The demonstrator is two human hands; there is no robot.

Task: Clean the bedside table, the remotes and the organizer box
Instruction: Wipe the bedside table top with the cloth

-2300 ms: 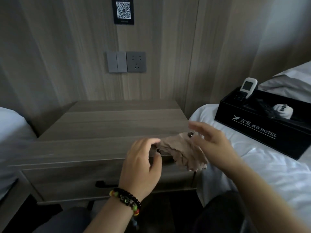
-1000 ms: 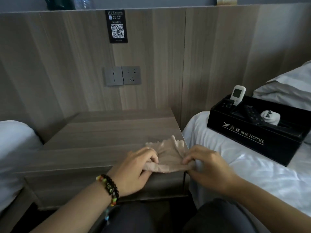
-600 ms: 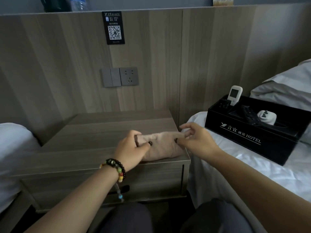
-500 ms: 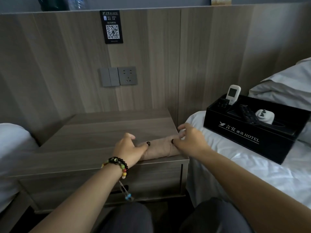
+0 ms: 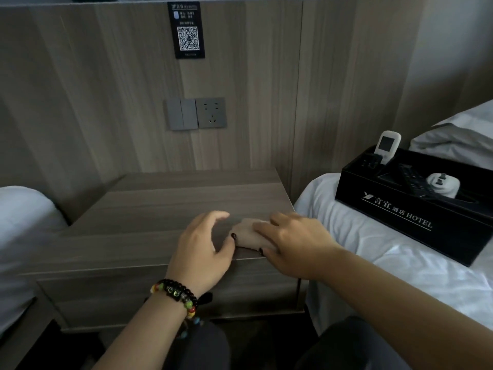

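Head view: my right hand (image 5: 290, 243) now lies over the folded cloth (image 5: 246, 234), its grip loosely curled on top of the wad with the thumb at the near edge, pressing it to the front right corner of the bedside table (image 5: 149, 217). My left hand (image 5: 204, 249), which half a second ago gripped the cloth's other end, has let go; its grip is spread and relaxed, the thumb tip just beside the cloth. Folding looks finished, so wiping the surface can begin. The organizer box (image 5: 405, 212) sits on the bed (image 5: 400, 265) at right, well apart, with the white remote (image 5: 387, 147) upright inside and the black remote (image 5: 412, 180) lying in it, both untouched.
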